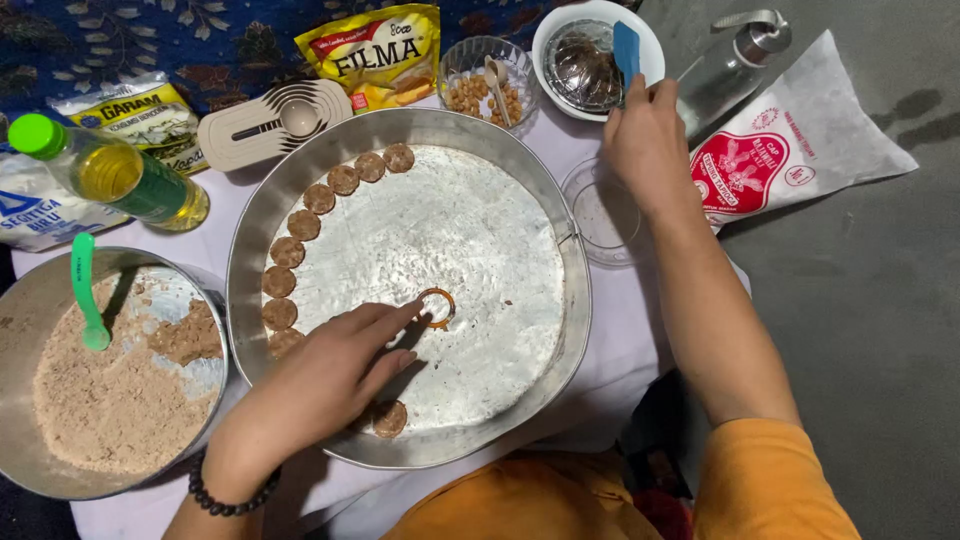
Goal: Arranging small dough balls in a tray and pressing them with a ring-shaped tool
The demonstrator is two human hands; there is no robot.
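The left hand rests half-closed inside the round metal tray, fingertips touching a small ring cutter just ahead near the tray's middle. The right hand, well apart beyond the rim, grips a blue scraper over the white bowl.

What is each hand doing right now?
Left hand: open, fingertips on a small ring mould.
Right hand: closed on a blue spatula.
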